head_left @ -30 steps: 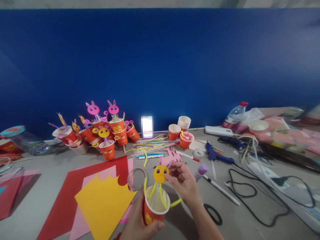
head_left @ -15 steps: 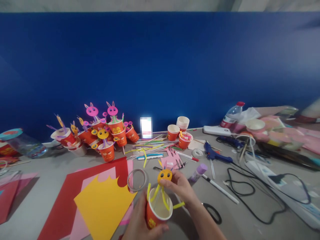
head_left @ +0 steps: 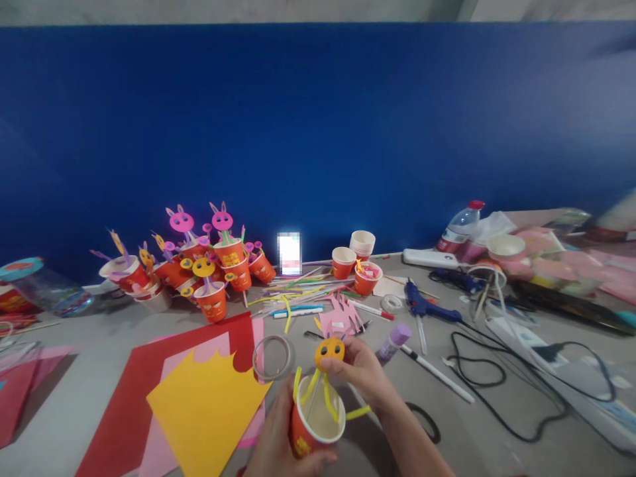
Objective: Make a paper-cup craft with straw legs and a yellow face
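Observation:
My left hand (head_left: 285, 440) is wrapped round a red paper cup (head_left: 311, 438), which tilts so that its white inside faces me. Above the rim, my right hand (head_left: 365, 371) pinches an orange paper rabbit head (head_left: 329, 353) with two dark eyes between thumb and fingers. Yellow pipe cleaners (head_left: 328, 397) run from under the head into the cup, and two bent ends stick out over the rim on either side. A thin straight stick also reaches from the head down inside the cup. Its lower end is hard to make out.
Yellow paper (head_left: 209, 411) lies over pink and red sheets (head_left: 124, 404) at left, beside a tape roll (head_left: 273, 358). Finished-looking rabbit cups (head_left: 211, 301) stand at the back left. A glue stick (head_left: 395, 341), a blue glue gun (head_left: 430, 308), a marker (head_left: 440, 376) and black cable (head_left: 497, 417) lie at right.
The cup and the rabbit head have shifted very slightly right and down together. Both hands keep the same grip.

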A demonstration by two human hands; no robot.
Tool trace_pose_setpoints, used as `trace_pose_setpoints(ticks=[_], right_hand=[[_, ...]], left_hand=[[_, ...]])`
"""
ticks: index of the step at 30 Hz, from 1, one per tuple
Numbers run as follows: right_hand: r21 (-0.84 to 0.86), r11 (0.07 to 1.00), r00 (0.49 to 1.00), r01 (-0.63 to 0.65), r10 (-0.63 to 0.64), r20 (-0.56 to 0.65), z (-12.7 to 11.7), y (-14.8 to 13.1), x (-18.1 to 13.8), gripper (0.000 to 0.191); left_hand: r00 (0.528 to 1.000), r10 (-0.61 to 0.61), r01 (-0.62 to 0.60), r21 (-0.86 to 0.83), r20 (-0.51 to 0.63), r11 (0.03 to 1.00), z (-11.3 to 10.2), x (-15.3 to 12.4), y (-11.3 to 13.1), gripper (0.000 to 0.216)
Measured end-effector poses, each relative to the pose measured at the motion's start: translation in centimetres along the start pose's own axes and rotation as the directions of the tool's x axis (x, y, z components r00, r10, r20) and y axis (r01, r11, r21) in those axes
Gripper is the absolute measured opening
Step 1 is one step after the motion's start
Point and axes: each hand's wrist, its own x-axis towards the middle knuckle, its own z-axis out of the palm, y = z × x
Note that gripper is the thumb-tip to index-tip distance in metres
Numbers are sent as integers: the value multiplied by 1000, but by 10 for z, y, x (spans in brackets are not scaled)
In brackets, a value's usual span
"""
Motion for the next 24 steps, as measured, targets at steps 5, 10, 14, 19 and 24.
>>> trace_pose_setpoints(ticks=[5, 10, 14, 19, 24], right_hand=[[-57, 998, 997, -30, 34, 70, -2, 1, 0, 37], [-105, 994, 999, 16, -10, 53, -4, 4, 0, 40], [-145, 989, 999, 31, -26, 39, -3, 5, 0, 43], [-118, 993, 999, 23, -17, 48, -1, 5, 0, 39], [-164, 984, 997, 70, -65, 40, -2, 9, 1, 40]], left_hand=[[999, 21, -18, -95, 29, 995, 1, 1, 5, 95], [999, 5, 1, -127, 46, 992, 1, 0, 4, 96], [999, -11, 17, -140, 43, 990, 2, 0, 2, 99], [998, -44, 50, -150, 42, 987, 1, 1, 7, 98], [997, -56, 63, -154, 48, 986, 0, 2, 9, 94]])
